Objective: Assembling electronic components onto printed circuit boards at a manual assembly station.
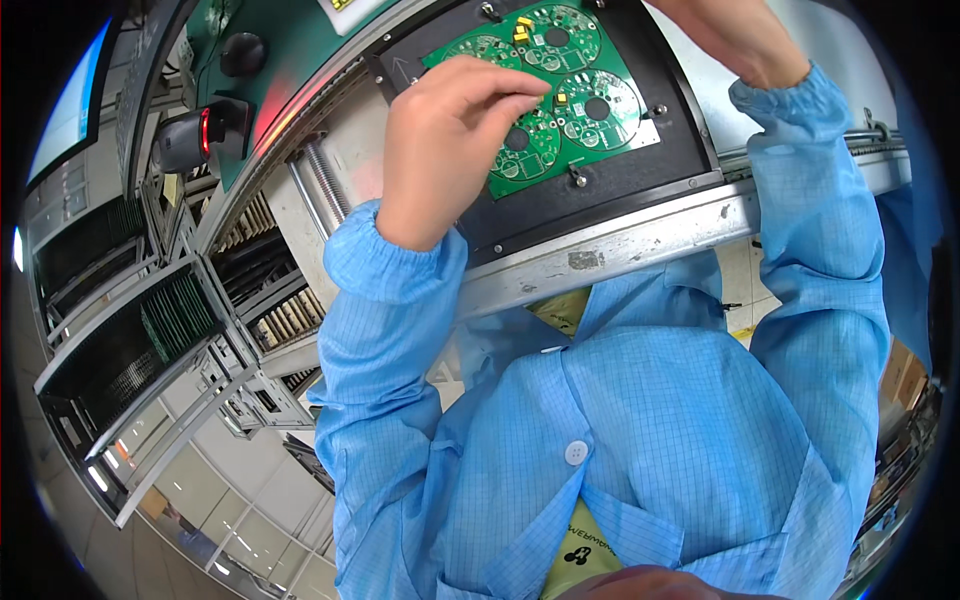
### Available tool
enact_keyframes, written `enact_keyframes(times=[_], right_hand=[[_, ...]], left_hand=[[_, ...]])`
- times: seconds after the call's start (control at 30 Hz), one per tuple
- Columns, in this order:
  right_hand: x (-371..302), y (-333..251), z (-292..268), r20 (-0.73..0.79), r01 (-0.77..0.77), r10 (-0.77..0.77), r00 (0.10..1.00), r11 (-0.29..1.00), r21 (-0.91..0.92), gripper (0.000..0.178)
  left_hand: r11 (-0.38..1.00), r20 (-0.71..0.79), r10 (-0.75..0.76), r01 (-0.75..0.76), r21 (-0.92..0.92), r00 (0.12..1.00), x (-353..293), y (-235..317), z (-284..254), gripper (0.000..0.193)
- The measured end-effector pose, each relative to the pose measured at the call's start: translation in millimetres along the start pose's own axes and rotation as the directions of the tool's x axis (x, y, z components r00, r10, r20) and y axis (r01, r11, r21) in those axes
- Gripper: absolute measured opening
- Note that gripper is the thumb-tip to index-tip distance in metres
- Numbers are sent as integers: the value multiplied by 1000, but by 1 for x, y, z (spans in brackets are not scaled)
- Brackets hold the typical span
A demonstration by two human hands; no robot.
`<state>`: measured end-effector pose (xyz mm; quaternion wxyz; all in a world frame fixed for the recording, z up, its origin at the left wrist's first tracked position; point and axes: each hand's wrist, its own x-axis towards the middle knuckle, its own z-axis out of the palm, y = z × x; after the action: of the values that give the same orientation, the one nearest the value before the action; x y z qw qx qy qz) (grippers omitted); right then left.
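Observation:
A green circuit board panel point(628, 88) with several round board outlines lies in a black carrier plate point(620, 190). Over its left side, my left hand point(445, 135) is closed in a pinch, thumb and index finger meeting just above the board. Whatever is between those fingertips is too small and covered to make out. Small yellow block components point(522, 32) stand on the far part of the panel, and another yellow component point(561, 99) sits right of my fingertips. My right hand point(735, 40) reaches past the carrier's far right corner; its fingers are cut off by the upper edge.
A metal rail point(610, 236) runs along the carrier's near side. Metal pins point(579, 179) stick up around the panel. Left are a black scanner with a red light point(190, 138), a dark mouse point(242, 55) on a green mat, and a rack of boards point(170, 315). A monitor point(72, 95) stands far left.

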<state>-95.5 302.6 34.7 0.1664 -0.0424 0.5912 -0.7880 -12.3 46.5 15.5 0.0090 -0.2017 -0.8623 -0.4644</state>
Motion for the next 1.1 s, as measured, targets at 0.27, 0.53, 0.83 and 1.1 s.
enact_keyframes(times=[0.27, 0.53, 0.83, 1.1], right_hand=[[-13, -4, 4, -161, -140, 157, 974, 984, 110, 43], [-9, 10, -6, -36, -86, 87, 996, 996, 34, 40], [-13, 11, -3, -5, -81, 81, 997, 982, -169, 32], [-28, 21, 10, 151, 171, -105, 983, 824, -540, 20]], left_hand=[[990, -15, 53, -51, 130, 998, -2, 10, 17, 11], [961, -44, 123, -108, 254, 992, -7, 10, 23, 10], [946, -94, 230, -199, 257, 969, -10, 4, 30, 14], [974, -72, 141, -125, 191, 987, -3, 4, 18, 17]])
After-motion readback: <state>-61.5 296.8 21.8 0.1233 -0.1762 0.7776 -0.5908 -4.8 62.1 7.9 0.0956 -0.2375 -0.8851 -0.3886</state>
